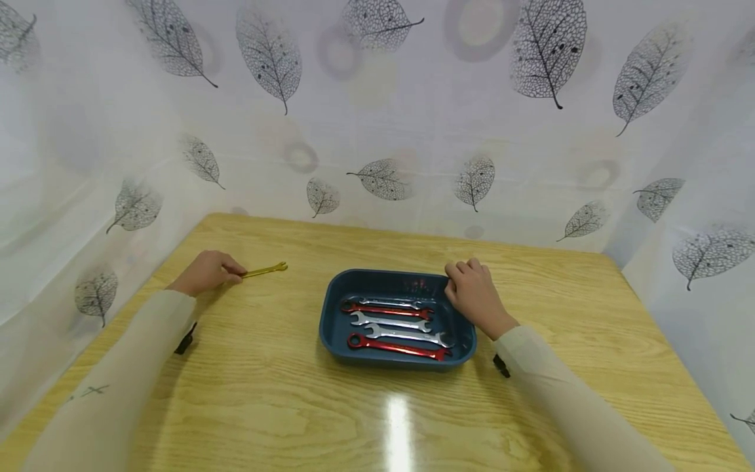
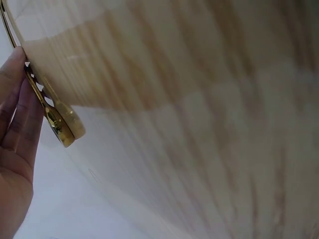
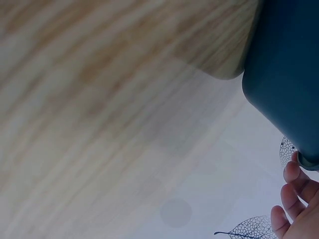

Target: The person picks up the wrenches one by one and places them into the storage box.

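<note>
Toward the left of the table my left hand (image 1: 211,272) pinches a gold wrench (image 1: 267,270) between thumb and fingers. In the left wrist view, one end of the gold wrench (image 2: 60,127) sticks out beyond the fingers (image 2: 22,109), close to the tabletop. My right hand (image 1: 476,295) grips the far right corner of a dark blue tray (image 1: 395,364). The right wrist view has fingertips (image 3: 292,172) curled at the rim of the tray (image 3: 286,79). Inside the tray lie two red wrenches (image 1: 401,347) and three silver wrenches (image 1: 407,335), roughly parallel.
The wooden table (image 1: 265,393) carries the tray near its middle. White cloth (image 1: 401,131) printed with dark leaves hangs behind the table and along both sides. A black strap piece (image 1: 185,339) shows under the left forearm, another black piece (image 1: 501,366) under the right.
</note>
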